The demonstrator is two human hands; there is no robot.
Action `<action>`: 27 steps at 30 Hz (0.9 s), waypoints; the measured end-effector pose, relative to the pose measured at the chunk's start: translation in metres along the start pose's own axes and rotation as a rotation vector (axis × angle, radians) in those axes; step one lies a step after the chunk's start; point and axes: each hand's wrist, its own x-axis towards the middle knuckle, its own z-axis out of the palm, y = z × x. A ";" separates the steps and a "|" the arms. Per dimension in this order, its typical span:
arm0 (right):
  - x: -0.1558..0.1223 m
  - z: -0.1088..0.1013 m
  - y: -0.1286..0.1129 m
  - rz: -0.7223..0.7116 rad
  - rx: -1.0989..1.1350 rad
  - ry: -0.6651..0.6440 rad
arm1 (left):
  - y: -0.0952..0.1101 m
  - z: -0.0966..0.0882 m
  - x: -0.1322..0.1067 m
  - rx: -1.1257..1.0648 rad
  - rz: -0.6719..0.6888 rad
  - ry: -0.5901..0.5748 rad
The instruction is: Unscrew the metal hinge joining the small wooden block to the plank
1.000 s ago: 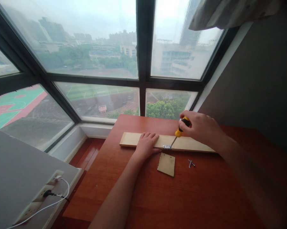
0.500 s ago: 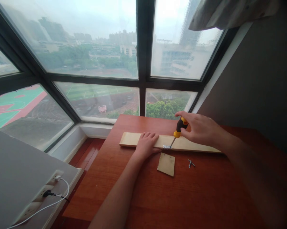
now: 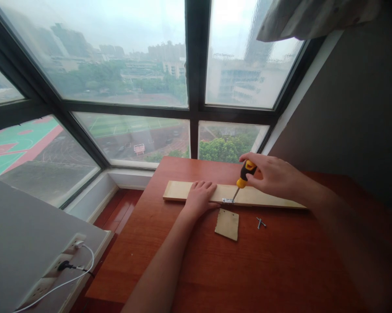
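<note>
A long pale wooden board (image 3: 267, 198) lies across the far part of the red-brown table (image 3: 235, 269). My left hand (image 3: 200, 198) presses flat on the board, fingers together and stretched out. My right hand (image 3: 274, 174) grips the yellow-and-black handle of a screwdriver (image 3: 243, 174), whose tip meets a small metal bracket (image 3: 227, 200) at the board's near edge. A small tan wooden piece (image 3: 227, 224) lies just in front of the bracket.
Loose screws (image 3: 260, 223) lie on the table right of the small piece. Large windows (image 3: 124, 82) stand behind the table. A grey wall is on the right. At the lower left a white power strip (image 3: 54, 271) holds plugged cables.
My right hand has shifted its hold on the screwdriver handle, the fingers turning round it; the tip stays on the bracket. The left hand has not moved.
</note>
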 end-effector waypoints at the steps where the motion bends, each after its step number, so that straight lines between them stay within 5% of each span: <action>1: -0.001 0.000 0.000 0.001 -0.005 -0.008 | 0.000 0.000 0.000 -0.002 0.002 0.002; 8: -0.003 0.004 -0.007 0.235 -0.338 0.078 | -0.002 0.003 0.001 -0.007 0.021 0.025; 17: -0.004 0.006 0.003 0.082 -0.020 0.009 | -0.003 0.004 0.001 0.002 0.022 0.028; 24: 0.000 0.008 -0.001 0.311 -0.336 0.086 | -0.003 0.005 0.002 0.027 0.038 0.032; 27: 0.001 0.006 0.000 0.242 -0.247 0.070 | -0.002 0.005 0.003 0.044 0.036 0.024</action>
